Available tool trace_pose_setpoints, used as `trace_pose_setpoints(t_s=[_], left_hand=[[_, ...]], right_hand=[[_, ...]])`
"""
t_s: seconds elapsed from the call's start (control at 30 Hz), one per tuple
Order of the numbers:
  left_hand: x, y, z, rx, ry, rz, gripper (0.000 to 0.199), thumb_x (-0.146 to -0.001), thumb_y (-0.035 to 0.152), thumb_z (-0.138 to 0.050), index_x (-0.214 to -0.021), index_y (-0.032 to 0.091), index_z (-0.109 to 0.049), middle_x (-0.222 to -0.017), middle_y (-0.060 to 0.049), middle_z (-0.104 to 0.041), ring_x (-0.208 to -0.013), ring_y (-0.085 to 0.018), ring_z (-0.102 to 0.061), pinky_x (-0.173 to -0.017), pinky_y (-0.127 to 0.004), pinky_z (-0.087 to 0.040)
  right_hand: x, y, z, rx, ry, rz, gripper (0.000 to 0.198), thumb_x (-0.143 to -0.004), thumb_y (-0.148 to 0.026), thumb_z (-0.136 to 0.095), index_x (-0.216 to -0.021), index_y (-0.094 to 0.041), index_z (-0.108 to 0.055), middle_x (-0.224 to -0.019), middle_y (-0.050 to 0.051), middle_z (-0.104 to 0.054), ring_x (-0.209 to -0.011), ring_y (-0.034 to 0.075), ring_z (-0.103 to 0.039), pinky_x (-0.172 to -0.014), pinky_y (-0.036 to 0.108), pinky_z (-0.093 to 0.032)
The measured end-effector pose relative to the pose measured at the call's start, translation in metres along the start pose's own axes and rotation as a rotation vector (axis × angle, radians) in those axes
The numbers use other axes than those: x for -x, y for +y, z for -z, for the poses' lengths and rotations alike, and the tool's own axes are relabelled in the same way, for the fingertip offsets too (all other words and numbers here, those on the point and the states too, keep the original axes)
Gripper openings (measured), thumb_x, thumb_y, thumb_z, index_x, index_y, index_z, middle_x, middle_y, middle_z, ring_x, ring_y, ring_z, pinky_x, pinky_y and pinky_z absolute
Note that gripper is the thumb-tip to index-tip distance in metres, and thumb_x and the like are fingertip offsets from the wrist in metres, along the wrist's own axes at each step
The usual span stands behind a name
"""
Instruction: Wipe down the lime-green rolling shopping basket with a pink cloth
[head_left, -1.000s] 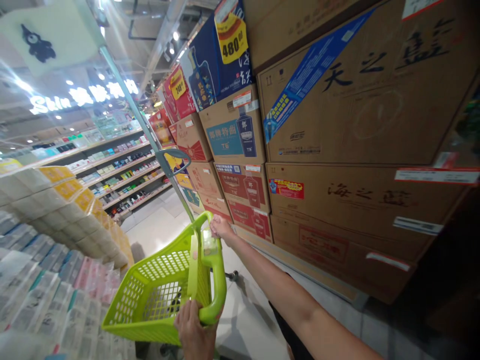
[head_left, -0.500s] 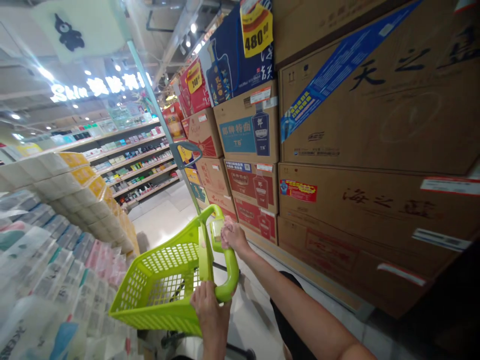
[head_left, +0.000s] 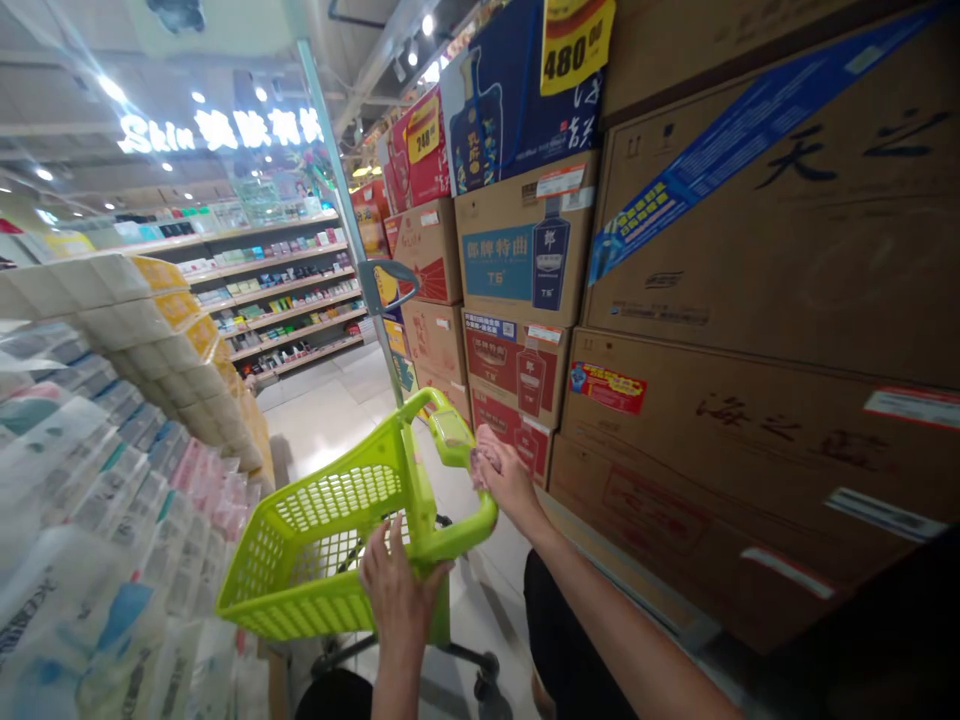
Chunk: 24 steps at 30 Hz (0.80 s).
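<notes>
A bright green shopping cart [head_left: 330, 620] stands in front of me, and its slotted basket has nothing visible in it. My right hand [head_left: 511, 482] is closed on a crumpled pink cloth [head_left: 486, 452], which presses against the side of the cart's handle [head_left: 480, 520]. My left hand [head_left: 401, 580] rests at the basket's near corner, with fingers spread over the rim and the thumb stretched out to the right below the handle. A grey pole [head_left: 352, 230] with a loop rises behind the cart's far side.
Stacked cardboard cartons [head_left: 750, 400] line the right side. On the left are wrapped packs [head_left: 142, 480] and a stack of white and yellow packages [head_left: 150, 330]. Shelves [head_left: 292, 290] of small goods stand beyond the tiled floor [head_left: 322, 400].
My right hand has slid the cloth along the handle toward me, away from the handle's panel. My left hand has loosened from the corner, its fingers now spread over the rim.
</notes>
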<state>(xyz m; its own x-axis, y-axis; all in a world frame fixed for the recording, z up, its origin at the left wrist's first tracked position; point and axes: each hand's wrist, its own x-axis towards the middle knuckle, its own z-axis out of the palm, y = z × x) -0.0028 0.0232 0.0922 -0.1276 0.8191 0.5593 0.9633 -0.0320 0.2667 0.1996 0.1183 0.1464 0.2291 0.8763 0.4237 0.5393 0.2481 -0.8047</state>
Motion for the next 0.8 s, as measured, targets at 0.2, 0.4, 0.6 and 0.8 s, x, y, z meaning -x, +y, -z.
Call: trace_pose_setpoints(t_s=[0.2,0.4,0.6,0.8], left_hand=[[0.002,-0.042,-0.029,-0.001,-0.181,0.053,0.038,-0.083,0.054,-0.055,-0.101,0.021,-0.060,-0.101,-0.007,-0.067,-0.102,-0.028,-0.055,-0.097,-0.048,-0.030],[-0.008,-0.040,-0.026,0.044,-0.213,-0.035,0.028,-0.085,0.044,-0.054,-0.102,0.021,-0.057,-0.099,-0.005,-0.065,-0.099,-0.025,-0.056,-0.096,-0.042,-0.031],[-0.008,-0.028,-0.031,0.077,-0.204,-0.045,0.022,-0.084,0.042,-0.059,-0.092,0.022,-0.056,-0.093,-0.003,-0.064,-0.094,-0.024,-0.055,-0.086,-0.037,-0.033],[0.000,-0.003,-0.024,0.155,-0.199,-0.076,0.023,-0.086,0.042,-0.058,-0.097,0.021,-0.056,-0.096,-0.003,-0.063,-0.095,-0.023,-0.054,-0.085,-0.036,-0.033]], right_hand=[[0.095,-0.028,-0.026,0.355,0.112,0.483,0.041,-0.095,-0.013,-0.042,-0.133,-0.017,-0.055,-0.142,0.010,-0.053,-0.139,0.027,-0.037,-0.118,0.055,-0.024],[0.102,-0.028,-0.025,0.535,0.089,0.693,0.035,-0.097,-0.018,-0.048,-0.131,-0.022,-0.056,-0.144,0.005,-0.052,-0.138,0.026,-0.038,-0.117,0.051,-0.024],[0.084,-0.032,-0.010,0.551,0.032,0.559,0.038,-0.095,-0.017,-0.048,-0.132,-0.015,-0.055,-0.130,0.012,-0.061,-0.127,0.028,-0.047,-0.111,0.046,-0.033],[0.048,-0.046,-0.022,0.582,-0.225,0.532,0.037,-0.098,-0.021,-0.041,-0.132,-0.018,-0.055,-0.121,0.013,-0.064,-0.109,0.024,-0.058,-0.103,0.045,-0.041]])
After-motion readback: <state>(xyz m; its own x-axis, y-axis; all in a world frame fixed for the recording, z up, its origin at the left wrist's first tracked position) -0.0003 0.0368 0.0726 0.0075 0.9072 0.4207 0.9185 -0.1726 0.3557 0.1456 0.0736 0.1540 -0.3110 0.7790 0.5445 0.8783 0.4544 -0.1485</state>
